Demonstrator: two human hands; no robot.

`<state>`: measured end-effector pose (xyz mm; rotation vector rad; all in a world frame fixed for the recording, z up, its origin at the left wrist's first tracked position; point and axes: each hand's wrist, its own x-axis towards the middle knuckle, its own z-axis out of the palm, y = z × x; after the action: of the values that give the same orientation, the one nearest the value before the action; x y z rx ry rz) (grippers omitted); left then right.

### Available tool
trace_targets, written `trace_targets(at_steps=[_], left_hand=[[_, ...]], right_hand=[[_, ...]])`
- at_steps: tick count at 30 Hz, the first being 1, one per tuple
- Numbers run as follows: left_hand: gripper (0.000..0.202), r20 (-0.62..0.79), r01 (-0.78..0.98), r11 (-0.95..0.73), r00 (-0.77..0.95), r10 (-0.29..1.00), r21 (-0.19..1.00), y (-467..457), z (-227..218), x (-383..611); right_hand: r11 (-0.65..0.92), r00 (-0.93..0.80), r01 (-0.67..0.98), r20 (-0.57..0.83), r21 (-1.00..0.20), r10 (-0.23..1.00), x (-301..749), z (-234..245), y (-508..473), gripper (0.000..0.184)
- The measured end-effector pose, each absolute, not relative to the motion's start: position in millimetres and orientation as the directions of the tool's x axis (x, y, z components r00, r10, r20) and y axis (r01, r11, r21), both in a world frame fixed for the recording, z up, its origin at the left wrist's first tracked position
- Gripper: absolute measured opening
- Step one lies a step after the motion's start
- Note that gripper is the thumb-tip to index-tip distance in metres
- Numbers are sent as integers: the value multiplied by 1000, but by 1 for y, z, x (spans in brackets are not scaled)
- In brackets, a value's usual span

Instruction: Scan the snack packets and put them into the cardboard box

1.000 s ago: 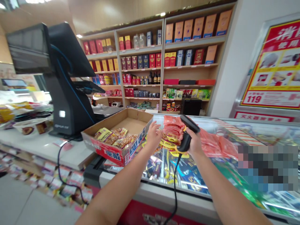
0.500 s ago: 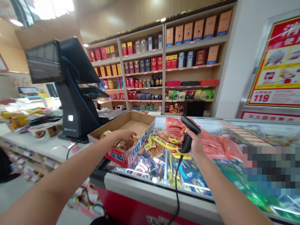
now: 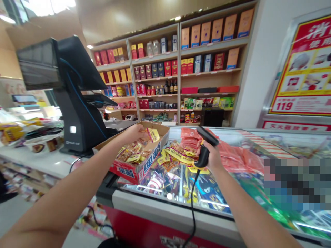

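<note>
My left hand [image 3: 137, 132] is closed on a small yellow snack packet [image 3: 153, 135], holding it up over an open cardboard box [image 3: 149, 166]. More yellow-edged snack packets [image 3: 133, 153] lie inside the box. In my right hand [image 3: 212, 154] is a black barcode scanner [image 3: 202, 156], fingers wrapped round its grip, its head tilted up to the left. Its cable hangs down over the counter front. Beside the scanner, a pile of the same yellow snack packets [image 3: 172, 156] rests on the glass top.
Pink-red packages [image 3: 238, 155] lie behind and right of the scanner on the glass-topped case [image 3: 139, 201]. A black point-of-sale terminal [image 3: 77, 103] stands left of the box, near bowls [image 3: 43, 143]. Shelves [image 3: 157, 79] of boxed goods line the back wall.
My left hand has risen out of the box with a snack packet, uncovering the packets below. My right hand keeps the scanner in nearly the same place; the view has shifted slightly.
</note>
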<state>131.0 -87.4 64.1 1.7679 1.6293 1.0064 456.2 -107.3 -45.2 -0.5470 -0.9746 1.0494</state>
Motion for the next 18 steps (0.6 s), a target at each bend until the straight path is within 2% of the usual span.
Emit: trace_targets(at_steps=[1, 3, 5, 8, 11, 14, 18], left_hand=[[34, 205, 455, -168, -33, 978, 874, -92, 65, 143], [33, 246, 156, -236, -47, 968, 959, -98, 58, 172], [31, 247, -114, -248, -22, 969, 962, -101, 41, 204], [31, 237, -365, -237, -47, 970, 900, -91, 3, 247], [36, 256, -455, -293, -142, 956, 841, -71, -34, 272], [41, 296, -449, -358, -205, 933, 819, -53, -58, 273], [46, 342, -411, -376, -155, 927, 831, -47, -68, 262]], right_hand=[[424, 160, -465, 398, -777, 903, 456, -45, -108, 25], [421, 157, -464, 395, -779, 905, 455, -44, -109, 25], [417, 149, -466, 395, -781, 906, 454, -43, -111, 24], [382, 100, -457, 380, -804, 920, 453, -40, -114, 24], [312, 18, -423, 337, -851, 941, 453, -39, -116, 25], [228, -87, -324, 269, -918, 959, 453, -38, -117, 27], [190, -192, -177, 223, -966, 956, 451, -39, -119, 24]])
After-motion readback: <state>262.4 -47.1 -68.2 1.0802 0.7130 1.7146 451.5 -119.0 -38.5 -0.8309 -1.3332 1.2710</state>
